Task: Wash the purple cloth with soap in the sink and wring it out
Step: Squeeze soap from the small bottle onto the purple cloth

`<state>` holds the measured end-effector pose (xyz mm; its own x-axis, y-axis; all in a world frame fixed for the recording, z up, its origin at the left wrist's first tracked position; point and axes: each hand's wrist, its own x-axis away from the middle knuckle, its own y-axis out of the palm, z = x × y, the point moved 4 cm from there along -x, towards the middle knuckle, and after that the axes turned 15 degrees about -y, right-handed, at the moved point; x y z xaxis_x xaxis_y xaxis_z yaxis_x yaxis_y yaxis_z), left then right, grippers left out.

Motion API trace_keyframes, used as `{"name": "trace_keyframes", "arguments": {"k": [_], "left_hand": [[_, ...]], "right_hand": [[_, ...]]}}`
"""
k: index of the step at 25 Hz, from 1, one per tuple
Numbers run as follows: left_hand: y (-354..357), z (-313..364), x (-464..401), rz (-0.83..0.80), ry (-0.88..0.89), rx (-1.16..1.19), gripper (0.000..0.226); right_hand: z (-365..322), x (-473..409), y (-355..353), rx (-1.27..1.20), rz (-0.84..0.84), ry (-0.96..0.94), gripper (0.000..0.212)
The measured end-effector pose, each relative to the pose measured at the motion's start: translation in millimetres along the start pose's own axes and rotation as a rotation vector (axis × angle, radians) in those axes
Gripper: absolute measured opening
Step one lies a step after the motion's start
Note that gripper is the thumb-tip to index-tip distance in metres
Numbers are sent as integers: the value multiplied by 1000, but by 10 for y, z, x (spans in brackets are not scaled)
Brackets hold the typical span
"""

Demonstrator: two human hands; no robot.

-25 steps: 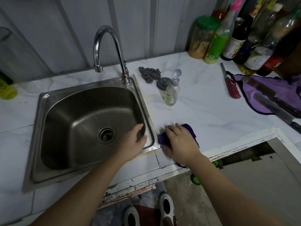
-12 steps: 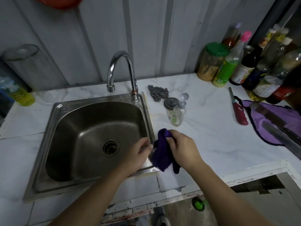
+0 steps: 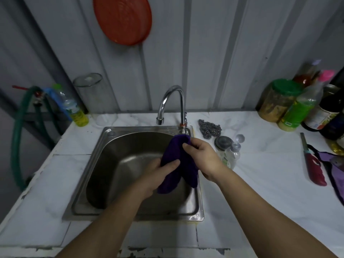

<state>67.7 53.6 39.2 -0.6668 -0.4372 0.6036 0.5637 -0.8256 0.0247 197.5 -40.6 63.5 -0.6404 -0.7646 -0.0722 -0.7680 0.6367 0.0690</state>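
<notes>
Head view: purple cloth (image 3: 178, 161) now lifted off the desk (image 3: 260, 174), held up over the sink (image 3: 130, 164) near its right edge by both hands, left (image 3: 160, 174) low, right (image 3: 202, 155) high, tap (image 3: 171, 103) not running, washing next.

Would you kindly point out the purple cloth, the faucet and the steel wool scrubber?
purple cloth (image 3: 177, 151): head view, upper fold between the hands.
faucet (image 3: 174, 90): head view, top of the curved neck.
steel wool scrubber (image 3: 210, 129): head view, middle of the clump.

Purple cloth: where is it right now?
Head view, centre: the purple cloth hangs over the sink, held by left hand and right hand, below the faucet.
</notes>
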Motion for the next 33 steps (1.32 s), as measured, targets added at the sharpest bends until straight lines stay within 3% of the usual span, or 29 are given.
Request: {"name": "trace_keyframes", "arguments": {"k": [3, 7, 9, 14, 17, 20, 25, 28, 33], "left_hand": [[-64, 1, -99, -5, -89, 276, 19], [-118, 116, -231, -92, -124, 478, 25], [-172, 166, -244, -85, -156, 466, 26], [-496, 233, -421, -74, -151, 343, 37], [-601, 311, -492, -181, -174, 245, 38], [-647, 325, -582, -188, -208, 115, 38], [-589, 246, -638, -160, -265, 286, 33], [-468, 190, -590, -154, -295, 380, 29], [-311, 134, -562, -124, -303, 576, 22]], "right_hand": [[13, -170, 103, 73, 13, -11, 16], [101, -286, 235, 256, -108, -12, 23], [170, -361, 238, 285, -101, 7, 29], [281, -559, 212, 71, 38, 98, 11], [316, -656, 280, 28, -19, 127, 19], [360, -754, 290, 86, -63, 121, 22], [378, -809, 215, 135, -34, 116, 22], [412, -714, 100, 312, 58, 69, 17], [680, -277, -321, 403, 396, 110, 24]]}}
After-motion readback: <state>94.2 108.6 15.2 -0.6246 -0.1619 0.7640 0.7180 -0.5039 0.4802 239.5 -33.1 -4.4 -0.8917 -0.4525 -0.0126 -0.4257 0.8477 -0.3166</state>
